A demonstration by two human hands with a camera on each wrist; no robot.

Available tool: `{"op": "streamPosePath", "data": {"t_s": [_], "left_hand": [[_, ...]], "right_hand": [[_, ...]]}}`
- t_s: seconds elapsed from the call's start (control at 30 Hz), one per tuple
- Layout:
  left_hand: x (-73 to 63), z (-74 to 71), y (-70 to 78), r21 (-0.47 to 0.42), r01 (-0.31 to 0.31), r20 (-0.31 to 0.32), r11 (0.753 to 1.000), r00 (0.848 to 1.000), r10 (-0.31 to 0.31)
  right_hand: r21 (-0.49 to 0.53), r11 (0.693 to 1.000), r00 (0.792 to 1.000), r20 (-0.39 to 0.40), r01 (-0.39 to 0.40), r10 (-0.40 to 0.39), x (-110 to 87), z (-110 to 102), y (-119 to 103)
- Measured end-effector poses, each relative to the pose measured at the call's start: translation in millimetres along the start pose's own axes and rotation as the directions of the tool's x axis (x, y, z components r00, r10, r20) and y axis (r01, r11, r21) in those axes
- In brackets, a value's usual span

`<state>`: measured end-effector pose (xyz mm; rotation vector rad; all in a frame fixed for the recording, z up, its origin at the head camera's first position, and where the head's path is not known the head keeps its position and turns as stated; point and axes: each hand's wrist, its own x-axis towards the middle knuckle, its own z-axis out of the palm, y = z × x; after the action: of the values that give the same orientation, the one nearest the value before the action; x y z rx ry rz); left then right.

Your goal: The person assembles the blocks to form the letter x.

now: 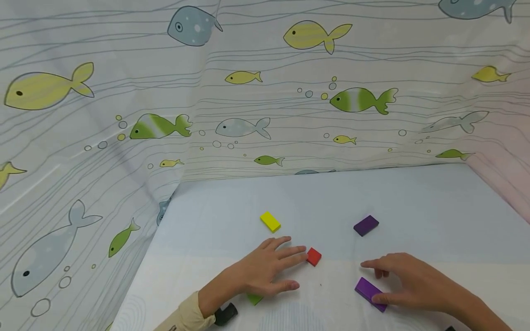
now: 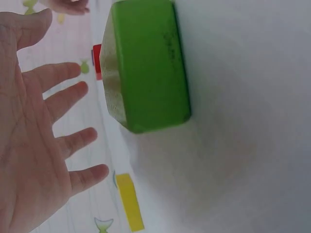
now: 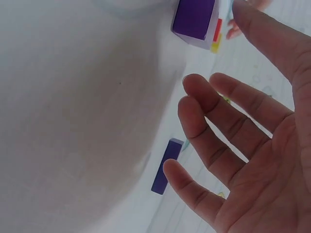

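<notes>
My left hand [image 1: 271,266] hovers with spread fingers over a green block [image 1: 254,299], which it partly covers in the head view; the left wrist view shows that green block [image 2: 150,68] large beside the palm. Its fingertips overlap the edge of a small red block [image 1: 313,257]. A yellow block [image 1: 270,221] lies beyond it. On the right, my right hand [image 1: 414,282] has its thumb over the near end of a purple block [image 1: 370,293], other fingers loosely bent and holding nothing. Farther back lies a darker purple block [image 1: 366,225].
A white cloth with pale printed patterns covers the table [image 1: 198,230]. Behind and to the left hangs a fish-print curtain [image 1: 298,101], with a pinkish stretch at the right. A black wrist strap piece [image 1: 226,315] shows by the left sleeve [image 1: 188,315].
</notes>
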<state>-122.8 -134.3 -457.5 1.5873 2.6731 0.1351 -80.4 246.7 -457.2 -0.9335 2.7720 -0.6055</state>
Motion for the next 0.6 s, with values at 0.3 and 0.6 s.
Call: {"op": "streamPosePath", "data": {"t_s": [0.3,0.6], "left_hand": [[3.1,-0.3,5.4,0.003,-0.004,0.011,1.000,1.000,0.004],[5.0,0.7,6.3,0.043,-0.015,-0.006,0.999,1.000,0.015]], "right_hand": [[-0.019,1.000,1.000,-0.001,0.018,-0.018,-1.1,4.5,0.6],[-0.042,0.999,0.999,-0.018,0.026,-0.027,-2.5,4.3,-3.5]]}}
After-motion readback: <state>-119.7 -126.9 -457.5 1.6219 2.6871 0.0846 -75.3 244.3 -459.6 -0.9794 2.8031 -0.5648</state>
